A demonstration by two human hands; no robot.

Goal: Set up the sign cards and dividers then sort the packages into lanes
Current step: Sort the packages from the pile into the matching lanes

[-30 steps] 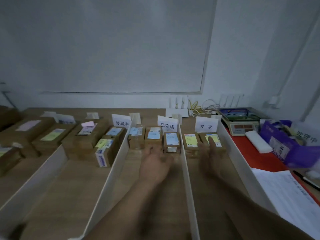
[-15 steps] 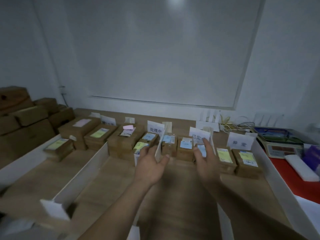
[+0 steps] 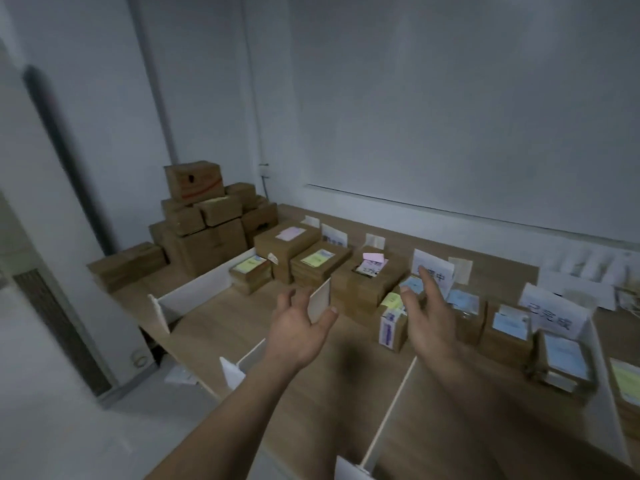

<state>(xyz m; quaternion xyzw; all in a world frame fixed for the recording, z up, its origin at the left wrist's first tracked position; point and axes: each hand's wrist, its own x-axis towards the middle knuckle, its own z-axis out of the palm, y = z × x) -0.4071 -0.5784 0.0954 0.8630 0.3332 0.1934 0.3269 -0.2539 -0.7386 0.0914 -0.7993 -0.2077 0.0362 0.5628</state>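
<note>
Left hand [image 3: 298, 336] and right hand [image 3: 427, 320] empty, fingers spread, over the table [image 3: 214, 323], packages [image 3: 367, 282] just beyond them.

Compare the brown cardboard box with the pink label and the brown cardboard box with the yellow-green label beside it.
The brown cardboard box with the pink label stands taller than the brown cardboard box with the yellow-green label. The pink-labelled box sits farther back and left; the yellow-green-labelled box sits nearer the camera. Their top labels differ: pink against yellow-green. Both are closed brown cartons, label up, side by side.
</note>
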